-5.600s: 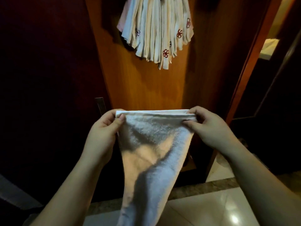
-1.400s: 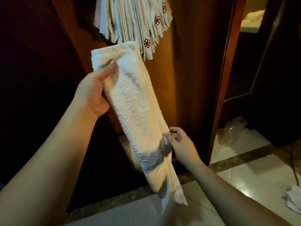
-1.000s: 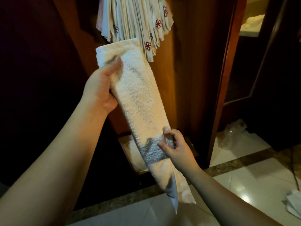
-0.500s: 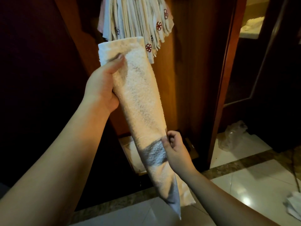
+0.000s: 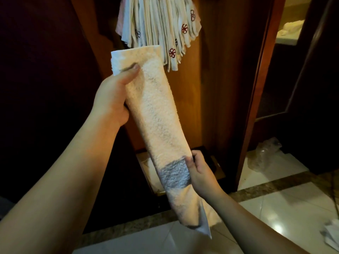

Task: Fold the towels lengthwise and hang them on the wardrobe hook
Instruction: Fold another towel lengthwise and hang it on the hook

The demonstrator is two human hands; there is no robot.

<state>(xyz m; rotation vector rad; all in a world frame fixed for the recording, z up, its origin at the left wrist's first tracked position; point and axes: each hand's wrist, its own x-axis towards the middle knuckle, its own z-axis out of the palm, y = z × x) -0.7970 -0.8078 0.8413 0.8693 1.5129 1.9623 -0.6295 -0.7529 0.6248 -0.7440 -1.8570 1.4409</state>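
A white terry towel (image 5: 157,114), folded into a long narrow strip, slants from upper left to lower right in front of me. My left hand (image 5: 111,99) grips its upper end, thumb pressed on the front. My right hand (image 5: 200,173) pinches the strip's right edge near its lower end; the bottom corner hangs free below. Above, a bunch of folded towels with red flower marks (image 5: 165,24) hangs against the wooden wardrobe door (image 5: 194,98). The hook itself is hidden behind them.
A dark wardrobe interior lies to the left. A wooden door frame (image 5: 256,99) stands to the right, with a crumpled plastic bag (image 5: 264,154) on the pale tiled floor (image 5: 275,206). More white cloth (image 5: 330,235) lies at the floor's lower right.
The towel, earlier held spread by its top corners, is now a narrow strip. Over the last second both hands keep their hold and the strip stays almost still.
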